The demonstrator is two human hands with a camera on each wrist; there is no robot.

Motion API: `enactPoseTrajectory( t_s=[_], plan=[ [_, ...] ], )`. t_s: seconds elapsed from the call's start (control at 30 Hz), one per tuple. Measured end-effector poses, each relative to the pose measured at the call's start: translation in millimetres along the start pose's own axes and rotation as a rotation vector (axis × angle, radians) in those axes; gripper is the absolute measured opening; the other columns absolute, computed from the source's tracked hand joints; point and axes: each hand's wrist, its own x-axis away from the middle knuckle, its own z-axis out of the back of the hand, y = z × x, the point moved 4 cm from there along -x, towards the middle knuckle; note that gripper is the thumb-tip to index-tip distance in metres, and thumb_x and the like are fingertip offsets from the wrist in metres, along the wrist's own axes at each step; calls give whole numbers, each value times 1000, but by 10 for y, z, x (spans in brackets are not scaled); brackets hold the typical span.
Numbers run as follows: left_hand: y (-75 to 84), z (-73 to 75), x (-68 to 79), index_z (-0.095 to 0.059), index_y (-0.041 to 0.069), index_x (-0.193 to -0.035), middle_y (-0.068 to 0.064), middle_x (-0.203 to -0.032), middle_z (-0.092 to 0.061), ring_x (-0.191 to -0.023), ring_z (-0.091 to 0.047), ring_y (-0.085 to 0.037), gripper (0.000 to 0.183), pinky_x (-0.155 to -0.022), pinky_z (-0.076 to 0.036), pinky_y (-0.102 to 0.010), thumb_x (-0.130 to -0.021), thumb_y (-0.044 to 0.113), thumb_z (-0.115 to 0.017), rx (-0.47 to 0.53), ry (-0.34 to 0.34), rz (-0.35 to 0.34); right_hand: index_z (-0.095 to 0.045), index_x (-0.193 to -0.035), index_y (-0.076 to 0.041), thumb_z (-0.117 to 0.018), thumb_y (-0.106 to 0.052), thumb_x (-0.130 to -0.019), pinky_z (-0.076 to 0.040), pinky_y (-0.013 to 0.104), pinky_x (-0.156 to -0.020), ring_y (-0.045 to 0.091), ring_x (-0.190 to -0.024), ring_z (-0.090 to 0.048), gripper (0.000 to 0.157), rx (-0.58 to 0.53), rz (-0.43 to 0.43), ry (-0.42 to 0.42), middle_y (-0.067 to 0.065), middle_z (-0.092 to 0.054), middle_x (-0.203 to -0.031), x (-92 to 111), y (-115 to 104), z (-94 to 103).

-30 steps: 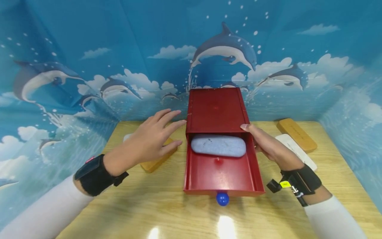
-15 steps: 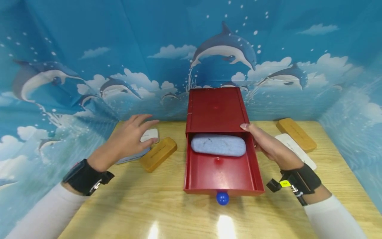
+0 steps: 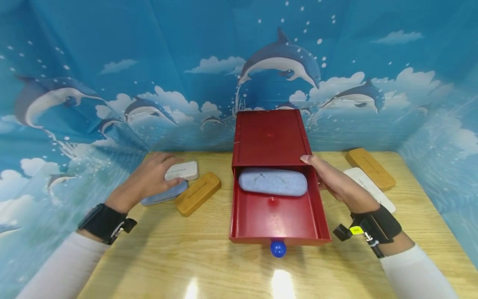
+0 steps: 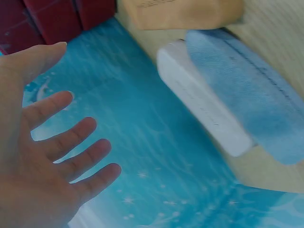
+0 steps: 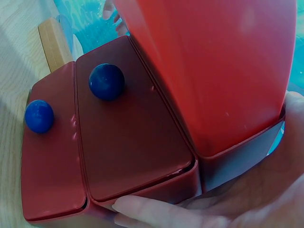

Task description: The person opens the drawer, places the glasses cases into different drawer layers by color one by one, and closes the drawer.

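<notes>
A red drawer cabinet stands at the table's back, its top drawer pulled out. Inside that drawer, at the rear, lies a light-blue glasses case. My right hand grips the cabinet's right side, thumb on the top front edge; the right wrist view shows fingers along the side. My left hand hovers with spread fingers, holding nothing. Below and beside it lie a white glasses case, a blue glasses case and a yellow-brown glasses case; the hand partly covers the white and blue ones.
On the right lie another white glasses case, partly behind my right hand, and a yellow-brown one. Below the open drawer, lower drawers with blue knobs are shut. A dolphin-printed backdrop encloses the table at back and sides.
My left hand has moved left and down, away from the cabinet, uncovering the cases on the left. My right hand, the cabinet and the open drawer stay put.
</notes>
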Motion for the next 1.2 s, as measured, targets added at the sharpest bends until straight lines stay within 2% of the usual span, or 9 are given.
enactPoseTrajectory(
  t_s=[0.2,0.4,0.63,0.93,1.2],
  plan=[
    [-169,-160,69,-50,10,-134,-22,-131,-48,-117,-43,-43,64,-90,-40,-59,-85,49,-66,53,-63,79,-30,-136,1,-33,-50,-97,-55,44,-69,24,-84,-64,64,-7,-7,-9,20,-50,-112,-11,2,3],
    [-332,-350,83,-49,9,-135,-24,-130,-49,-116,-45,-43,69,-88,-42,-58,-86,56,-62,125,-102,141,-30,-135,-1,-33,-50,-98,-55,43,-69,23,-83,-64,61,1,-7,7,21,-48,-114,1,-5,17],
    [-484,-570,163,-47,6,-136,-29,-133,-43,-120,-40,-46,65,-92,-39,-61,-88,47,-63,158,-183,194,-29,-135,2,-35,-49,-97,-56,43,-68,22,-79,-66,64,-12,-28,2,16,-57,-100,-4,-21,0],
    [-604,-750,257,-52,1,-131,-29,-128,-49,-115,-46,-44,64,-89,-42,-58,-88,46,-64,193,-212,203,-30,-135,2,-35,-49,-97,-56,45,-68,25,-80,-66,63,-17,-26,6,18,-57,-102,-9,0,1],
    [-650,-862,281,-55,2,-128,-27,-123,-50,-111,-48,-43,66,-88,-42,-57,-83,49,-68,147,-214,241,-31,-134,1,-33,-49,-98,-55,46,-68,26,-80,-66,62,-13,-12,3,19,-56,-103,-17,9,-1]
  ],
)
